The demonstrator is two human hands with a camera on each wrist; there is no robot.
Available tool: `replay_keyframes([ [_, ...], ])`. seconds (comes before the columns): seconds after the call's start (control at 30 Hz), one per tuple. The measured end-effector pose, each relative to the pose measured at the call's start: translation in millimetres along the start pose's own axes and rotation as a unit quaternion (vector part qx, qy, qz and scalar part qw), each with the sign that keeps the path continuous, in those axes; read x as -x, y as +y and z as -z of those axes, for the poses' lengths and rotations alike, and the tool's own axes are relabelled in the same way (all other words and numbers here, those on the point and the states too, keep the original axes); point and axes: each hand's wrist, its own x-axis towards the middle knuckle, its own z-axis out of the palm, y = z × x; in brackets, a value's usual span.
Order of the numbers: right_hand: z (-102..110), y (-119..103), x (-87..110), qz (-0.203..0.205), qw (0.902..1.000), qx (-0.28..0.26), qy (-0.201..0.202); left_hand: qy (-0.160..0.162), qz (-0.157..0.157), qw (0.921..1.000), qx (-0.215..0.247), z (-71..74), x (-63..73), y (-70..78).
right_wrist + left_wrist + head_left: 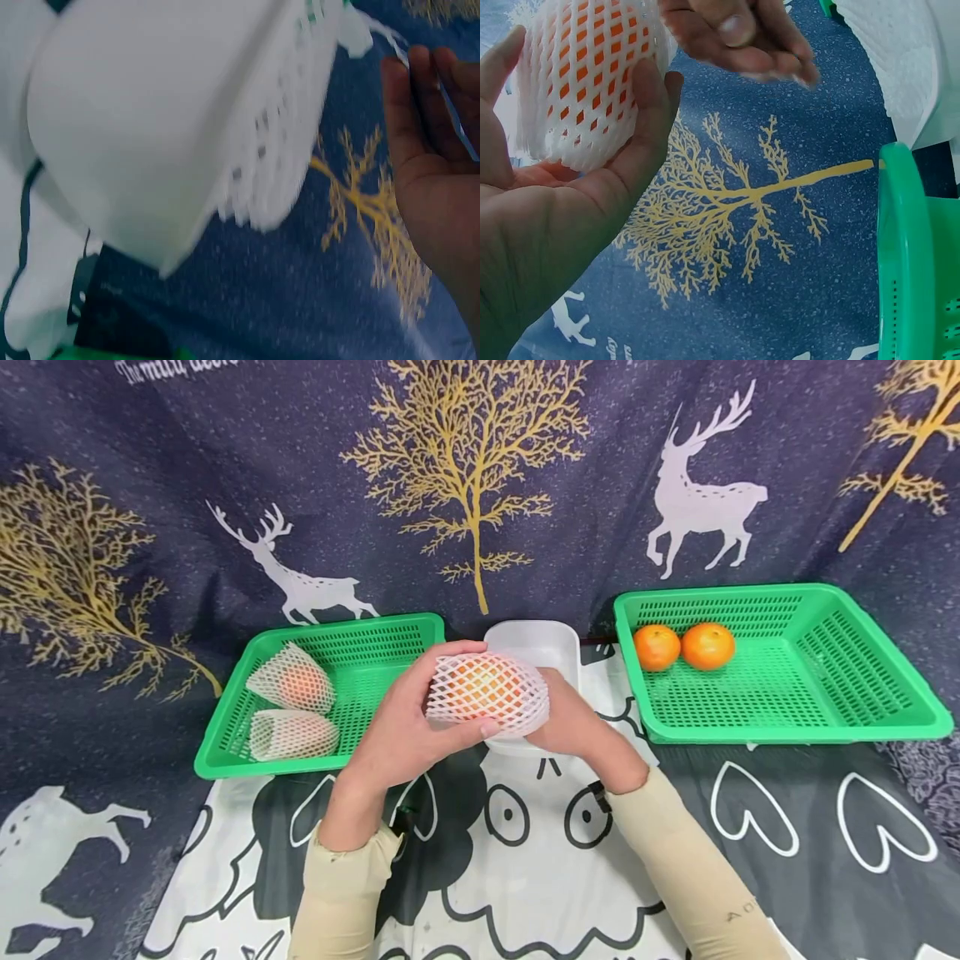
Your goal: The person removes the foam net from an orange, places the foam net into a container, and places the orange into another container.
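My left hand point(401, 727) holds an orange point(592, 67) wrapped in a white foam net sleeve point(487, 693), fingers over the top and thumb along the near side. The fruit's colour shows through the mesh. Beside the sleeve's right end is my right hand point(566, 718), partly hidden by it in the head view. In the left wrist view the right hand's fingers point(780, 64) are loosely bent with nothing visible in them. Whether it touches the sleeve I cannot tell. Behind the hands stands a white container point(532, 635); foam nets point(274, 165) show at it in the right wrist view.
At left, a green basket point(438, 631) holds two net-wrapped fruits point(300, 685). Another green basket point(787, 735) at right contains two bare oranges point(708, 646). A dark cloth with trees and deer point(480, 527) hangs behind; a patterned cloth point(555, 885) covers the table.
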Motion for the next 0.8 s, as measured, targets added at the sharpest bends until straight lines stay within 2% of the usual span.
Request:
replay_keyframes([
  [0.2, 26.9, -3.0, -1.0, 0.05, 0.9958, 0.059, 0.049, 0.008, 0.012, 0.9999, -0.006, -1.3, -2.3, -1.9],
  [0.33, 40.0, -6.6, 1.0, 0.075, 0.9913, 0.067, 0.084, 0.017, 0.019, 0.9997, 0.001, -0.9, -3.3, -3.5],
  [0.43, 45.2, -10.3, 3.4, 0.079, 0.9917, 0.042, 0.092, 0.022, 0.022, 0.9995, -0.001, -1.6, -4.3, -4.3],
  [0.63, 45.3, -19.6, 3.6, 0.085, 0.994, -0.019, 0.066, 0.025, 0.028, 0.9993, 0.005, -2.5, -5.9, -6.9],
  [0.8, 44.5, -26.8, 4.3, 0.087, 0.9913, -0.063, 0.076, 0.023, 0.034, 0.9991, 0.011, -2.6, -7.7, -8.3],
])
